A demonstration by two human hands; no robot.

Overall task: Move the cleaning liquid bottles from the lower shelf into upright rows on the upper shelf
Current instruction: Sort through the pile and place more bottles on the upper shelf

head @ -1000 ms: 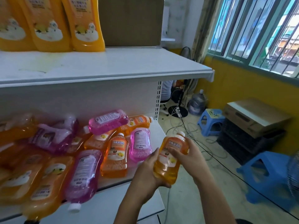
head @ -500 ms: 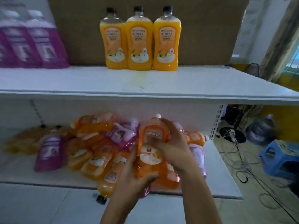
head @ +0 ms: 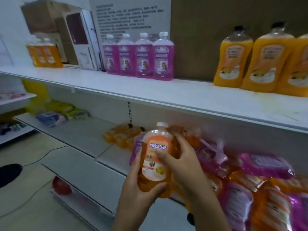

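1. The left hand (head: 141,185) grips the lower part of the small clear plastic bottle of orange liquid with a white cap (head: 155,157).
2. The bottle stands almost upright, cap up, in front of the lower white metal shelf (head: 86,139).
3. The right hand (head: 181,157) grips its right side.
4. The upper white metal shelf (head: 183,95) lies above and behind it; free space is between the four pink bottles (head: 138,57) and the big orange bottles (head: 256,62).

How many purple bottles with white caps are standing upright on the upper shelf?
4. The purple plastic bottles stand side by side on the white upper shelf, before the printed sheet: first, second, third, fourth. None seems hidden behind them.
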